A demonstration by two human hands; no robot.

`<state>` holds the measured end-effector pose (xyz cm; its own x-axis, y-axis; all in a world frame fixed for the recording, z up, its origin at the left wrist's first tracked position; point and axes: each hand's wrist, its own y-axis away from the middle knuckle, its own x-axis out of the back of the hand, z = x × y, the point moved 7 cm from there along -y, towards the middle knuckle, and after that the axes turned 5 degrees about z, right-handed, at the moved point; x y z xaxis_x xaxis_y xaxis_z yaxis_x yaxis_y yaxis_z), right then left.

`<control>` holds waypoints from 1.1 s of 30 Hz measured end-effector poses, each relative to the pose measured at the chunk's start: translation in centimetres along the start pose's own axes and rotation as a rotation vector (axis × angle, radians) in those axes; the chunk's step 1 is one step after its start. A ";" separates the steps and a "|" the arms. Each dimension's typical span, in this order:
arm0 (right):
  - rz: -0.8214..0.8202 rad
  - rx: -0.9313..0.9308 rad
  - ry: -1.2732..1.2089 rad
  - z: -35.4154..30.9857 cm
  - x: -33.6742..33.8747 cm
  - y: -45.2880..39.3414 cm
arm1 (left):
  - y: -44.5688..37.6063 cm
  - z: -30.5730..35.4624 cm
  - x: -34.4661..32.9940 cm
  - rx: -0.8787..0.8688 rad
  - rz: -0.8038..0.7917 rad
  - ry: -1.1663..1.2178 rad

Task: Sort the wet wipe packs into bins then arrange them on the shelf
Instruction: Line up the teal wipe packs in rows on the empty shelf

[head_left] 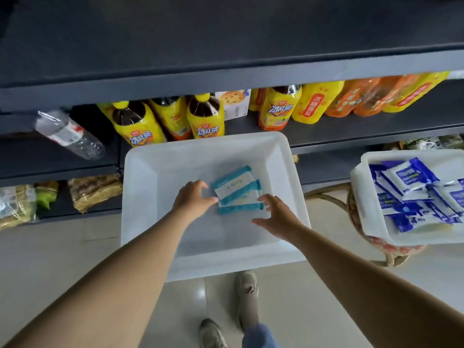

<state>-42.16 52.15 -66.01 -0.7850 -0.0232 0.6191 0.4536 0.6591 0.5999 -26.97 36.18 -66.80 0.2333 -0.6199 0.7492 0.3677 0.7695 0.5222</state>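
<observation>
A large white bin sits in front of me, below the shelf. A small stack of teal-and-white wet wipe packs lies in its middle. My left hand reaches into the bin, fingertips touching the left edge of the stack. My right hand hovers just right of the stack with fingers spread, holding nothing. A second white bin at the right holds several blue-and-white wet wipe packs.
The dark shelf above the bin has a bare top board. The level below carries yellow iced-tea bottles and orange packs. A clear bottle lies at left. The right bin rests on a wicker stool. My shoes stand on the tile floor.
</observation>
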 end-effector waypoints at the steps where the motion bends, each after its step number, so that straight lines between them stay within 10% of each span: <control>1: -0.002 -0.027 -0.027 0.6 -0.8 -1.0 | -1.2 0.1 -0.9 0.004 -0.010 -0.011; 15: 0.137 -0.330 -0.339 5.4 -3.5 -8.9 | -10.1 3.9 -6.3 -0.172 -0.109 -0.134; 33: 0.107 -0.376 -0.317 5.2 -4.6 -10.0 | -6.8 -7.9 -4.5 0.360 -0.062 -0.027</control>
<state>-45.29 49.61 -77.46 -0.7887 0.2980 0.5377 0.6136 0.3275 0.7185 -23.44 32.54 -76.96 0.1951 -0.6665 0.7195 0.0393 0.7383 0.6733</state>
